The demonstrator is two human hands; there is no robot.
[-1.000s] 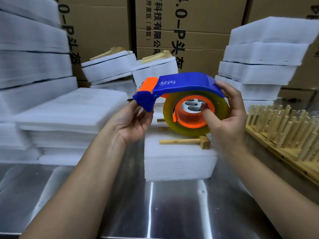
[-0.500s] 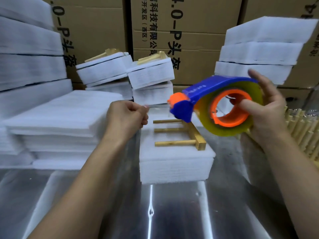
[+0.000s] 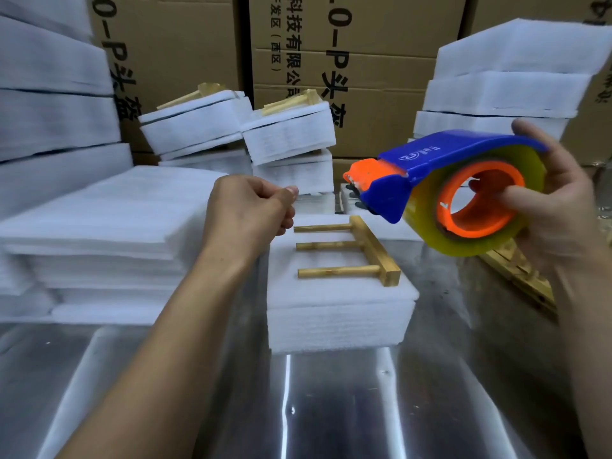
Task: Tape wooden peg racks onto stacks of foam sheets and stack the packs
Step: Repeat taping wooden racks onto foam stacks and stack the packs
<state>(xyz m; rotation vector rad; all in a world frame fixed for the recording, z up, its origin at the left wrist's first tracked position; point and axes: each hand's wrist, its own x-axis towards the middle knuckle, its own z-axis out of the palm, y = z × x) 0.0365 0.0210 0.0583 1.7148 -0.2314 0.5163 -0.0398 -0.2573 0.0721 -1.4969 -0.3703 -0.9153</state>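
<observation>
Peg rack [image 3: 374,250] lies flat on top of the small foam stack [image 3: 337,319] on the metal table [image 3: 298,409], pegs pointing to the left. My right hand [image 3: 563,207] grips the tape dispenser [image 3: 430,160] in the air, right of the rack, with fingers inside its orange ring. My left hand [image 3: 248,210] is curled, thumb against forefinger (whether it pinches tape, I cannot tell).

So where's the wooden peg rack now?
The peg rack lies centre of the head view on the small foam stack, right of the left hand.

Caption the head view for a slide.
Right hand holds a tape dispenser near a peg rack on foam sheets; left hand curled.
</observation>
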